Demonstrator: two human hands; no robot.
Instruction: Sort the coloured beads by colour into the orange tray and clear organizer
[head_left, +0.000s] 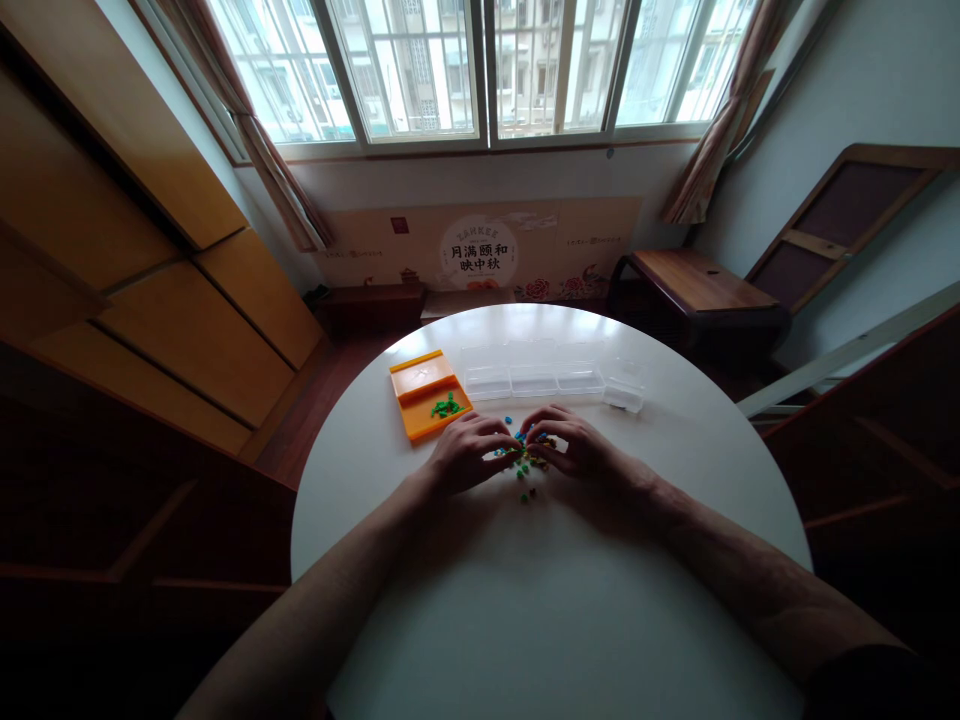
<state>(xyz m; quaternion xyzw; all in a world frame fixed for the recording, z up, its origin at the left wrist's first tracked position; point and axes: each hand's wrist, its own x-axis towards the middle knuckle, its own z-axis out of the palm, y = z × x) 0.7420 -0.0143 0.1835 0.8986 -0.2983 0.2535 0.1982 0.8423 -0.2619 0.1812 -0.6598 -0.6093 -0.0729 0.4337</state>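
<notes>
At the middle of a round white table (570,620), two bare hands meet over a loose pile of small coloured pieces (541,463), green, blue, yellow and brown. The left hand (469,450) comes in from nine o'clock, the right hand (574,443) from three, both with fingers bent and thumbs a little apart from them. Their fingertips reach among the pieces; whether either hand pinches one cannot be told. A blue piece (508,420) lies just off the pile toward eleven o'clock, and a green one (524,498) at six.

At ten o'clock from the pile, an orange tray (421,425) holds small green pieces (448,406) in its nearer section. At twelve stands a clear compartment box (511,380), with a smaller clear box (624,394) at two, beside its right end.
</notes>
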